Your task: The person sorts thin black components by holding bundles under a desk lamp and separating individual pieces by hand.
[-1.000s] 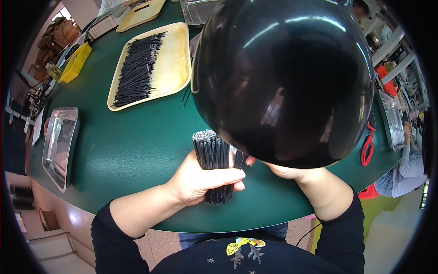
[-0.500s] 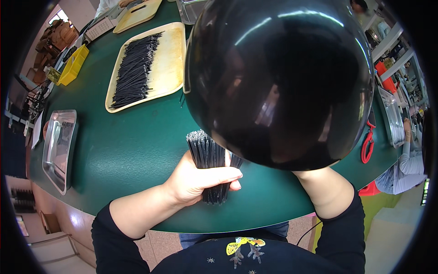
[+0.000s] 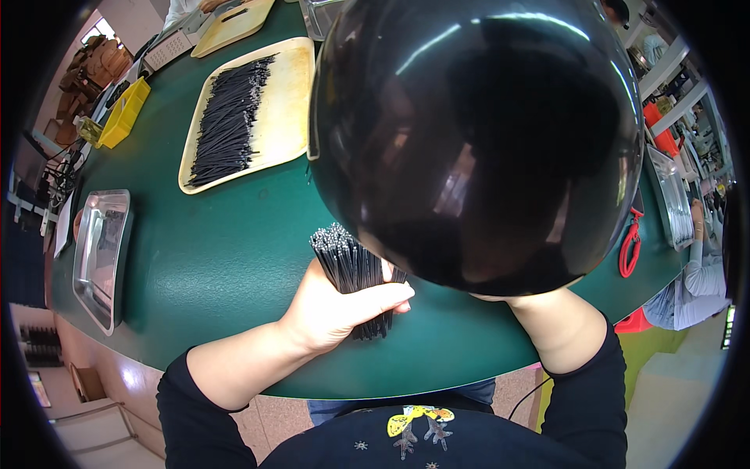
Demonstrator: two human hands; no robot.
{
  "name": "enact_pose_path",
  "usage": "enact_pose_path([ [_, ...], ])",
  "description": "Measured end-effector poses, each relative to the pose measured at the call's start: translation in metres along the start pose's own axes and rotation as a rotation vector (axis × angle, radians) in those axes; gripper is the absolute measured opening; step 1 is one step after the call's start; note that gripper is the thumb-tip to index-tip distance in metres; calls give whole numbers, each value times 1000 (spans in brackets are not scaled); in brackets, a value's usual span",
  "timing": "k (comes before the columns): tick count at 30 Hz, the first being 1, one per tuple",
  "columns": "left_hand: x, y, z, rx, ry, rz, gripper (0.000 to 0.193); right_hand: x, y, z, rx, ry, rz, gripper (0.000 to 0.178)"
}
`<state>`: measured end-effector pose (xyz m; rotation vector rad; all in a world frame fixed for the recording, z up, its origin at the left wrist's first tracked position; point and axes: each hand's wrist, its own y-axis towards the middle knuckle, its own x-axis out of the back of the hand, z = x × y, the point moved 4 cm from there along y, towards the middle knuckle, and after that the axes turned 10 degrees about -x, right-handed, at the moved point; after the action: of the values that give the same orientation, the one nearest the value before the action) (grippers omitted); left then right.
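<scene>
A thick bundle of thin black wires with silvery ends [image 3: 344, 262] is wrapped in my left hand [image 3: 324, 309], thumb across its front. The bundle stands above the table, its top leaning left. A large glossy black dome, like a lamp shade [image 3: 476, 156], covers the middle and right of the view and overlaps the bundle's right side. My right forearm runs up beneath its lower rim. Only a sliver of my right hand [image 3: 504, 298] shows there; its fingers are hidden, so I cannot tell what they hold.
A cream tray [image 3: 285, 117] with many loose black wires [image 3: 226, 121] lies beyond my left hand. A clear-looking metal tray [image 3: 101, 258] and a yellow bin [image 3: 125, 113] stand left. Red-handled pliers [image 3: 629, 250] and another metal tray [image 3: 672, 199] are right. Other people sit around the green table [image 3: 203, 266].
My left hand has turned slightly, and the bundle's top has tipped a little left and toward me. More of my right hand's edge has slipped left under the black dome.
</scene>
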<state>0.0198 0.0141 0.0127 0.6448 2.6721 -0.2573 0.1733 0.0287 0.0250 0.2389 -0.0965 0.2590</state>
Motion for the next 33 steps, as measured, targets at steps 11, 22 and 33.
enact_pose_path([
  [11, -2, 2, 3, 74, -140, 102, 15, 6, -3, 4, 24, -15, -11, 41],
  [22, -6, 1, 2, 103, -127, 93, 5, 12, -4, 14, -13, 15, -22, 33],
  [33, -1, 0, 5, 110, -270, 92, 7, 7, 0, 6, -23, 21, 197, 25],
])
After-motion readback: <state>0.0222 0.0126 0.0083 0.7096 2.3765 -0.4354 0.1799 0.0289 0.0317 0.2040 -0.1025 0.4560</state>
